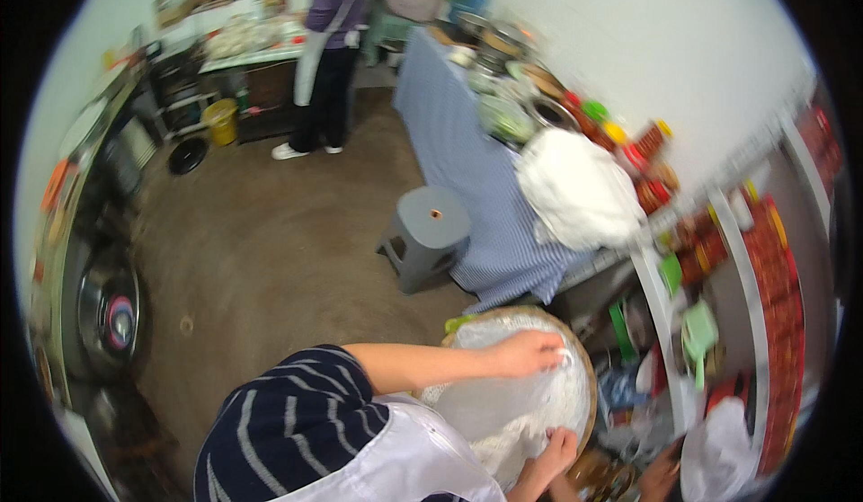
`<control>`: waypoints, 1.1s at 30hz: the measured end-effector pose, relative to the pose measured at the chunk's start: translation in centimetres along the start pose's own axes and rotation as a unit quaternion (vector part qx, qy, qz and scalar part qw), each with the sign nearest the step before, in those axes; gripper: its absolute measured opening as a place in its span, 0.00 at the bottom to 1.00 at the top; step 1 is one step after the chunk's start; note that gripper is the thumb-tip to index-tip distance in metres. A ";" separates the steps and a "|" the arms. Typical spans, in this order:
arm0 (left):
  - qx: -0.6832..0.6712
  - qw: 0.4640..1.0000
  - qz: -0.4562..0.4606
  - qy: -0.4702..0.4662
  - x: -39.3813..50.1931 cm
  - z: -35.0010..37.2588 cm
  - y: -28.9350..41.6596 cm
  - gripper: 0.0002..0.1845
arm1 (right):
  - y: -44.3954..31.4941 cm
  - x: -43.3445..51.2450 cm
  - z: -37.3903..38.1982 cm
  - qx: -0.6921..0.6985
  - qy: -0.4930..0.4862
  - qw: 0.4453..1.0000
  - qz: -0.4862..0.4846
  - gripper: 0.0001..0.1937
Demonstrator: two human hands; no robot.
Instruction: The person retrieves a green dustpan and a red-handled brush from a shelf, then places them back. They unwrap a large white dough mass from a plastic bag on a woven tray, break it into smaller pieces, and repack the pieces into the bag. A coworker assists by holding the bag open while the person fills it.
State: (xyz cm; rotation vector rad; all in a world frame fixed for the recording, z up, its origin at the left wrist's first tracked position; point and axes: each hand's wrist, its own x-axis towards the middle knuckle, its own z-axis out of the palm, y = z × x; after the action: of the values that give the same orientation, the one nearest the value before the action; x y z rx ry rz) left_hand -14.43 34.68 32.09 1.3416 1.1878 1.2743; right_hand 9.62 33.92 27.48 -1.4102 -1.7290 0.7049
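Observation:
A round woven basket point(585, 360) stands before me, lined with a thin whitish sheet point(492, 394) that looks like plastic or gauze. My left hand point(529, 354) reaches across it and pinches white material at the far rim. Nearer to me, my right hand point(559, 449) has its fingers closed on the sheet's edge at the right rim. White crumbly or stringy matter point(516, 434) shows inside the basket; blur hides what it is.
Another person's hand point(657, 472) is at the lower right, close to a white bag point(718, 458). Past the basket are a grey plastic stool point(435, 215) and a table with a blue striped cloth point(438, 118). Shelves point(657, 300) flank the right. A person in an apron point(337, 23) stands far off.

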 end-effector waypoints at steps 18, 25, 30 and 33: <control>0.065 0.996 0.044 -0.052 6.9 0.8 -2.4 0.06 | 2.6 -5.0 0.5 0.004 0.103 0.979 0.175 0.07; 0.270 0.947 0.006 -0.172 8.7 2.1 -2.6 0.05 | 2.7 -5.9 1.6 -0.061 0.116 0.965 0.226 0.14; 0.153 0.970 -0.013 -0.190 9.1 3.6 -6.3 0.05 | 2.0 -8.3 1.7 -0.048 0.189 0.951 0.239 0.15; 0.069 0.975 0.076 -0.199 9.6 4.4 -7.5 0.04 | 1.7 -10.5 2.2 -0.057 0.216 0.942 0.249 0.13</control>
State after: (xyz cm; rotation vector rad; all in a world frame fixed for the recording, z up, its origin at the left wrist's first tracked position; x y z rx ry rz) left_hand -10.44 45.11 25.57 1.7220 0.9174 0.9742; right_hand 9.50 24.26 22.57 -1.9466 -1.0914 0.5026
